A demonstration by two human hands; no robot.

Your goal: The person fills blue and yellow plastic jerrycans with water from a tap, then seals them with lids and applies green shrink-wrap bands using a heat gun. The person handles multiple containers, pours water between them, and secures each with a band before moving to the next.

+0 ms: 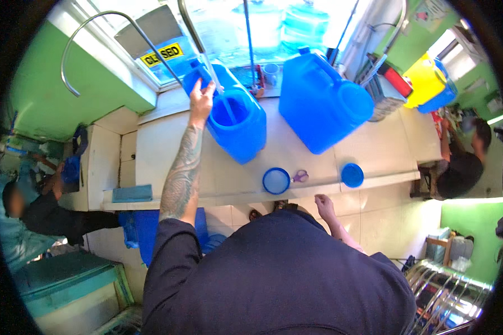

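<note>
A blue water jug (248, 131) stands on the counter with its wide mouth facing me. A pale stream or tube runs from the metal tap (219, 88) into that mouth. Beside it, my left hand (201, 103) is closed around a blue, handle-like part (198, 71) at the jug's far left; the fingers partly hide it. My right hand (325, 206) hangs in front of the counter's near edge, fingers curled together, with nothing visible in them. A second blue jug (313, 106) stands to the right. Near the edge lie a blue ring-shaped lid (276, 180) and another blue lid (352, 175).
Small purple scissors (300, 176) lie between the lids. Curved metal pipes (134, 21) rise by the window. A folded blue cloth (132, 194) is on the left ledge. One person (44, 201) is at far left, another (464, 167) at far right. A metal rack (447, 298) stands lower right.
</note>
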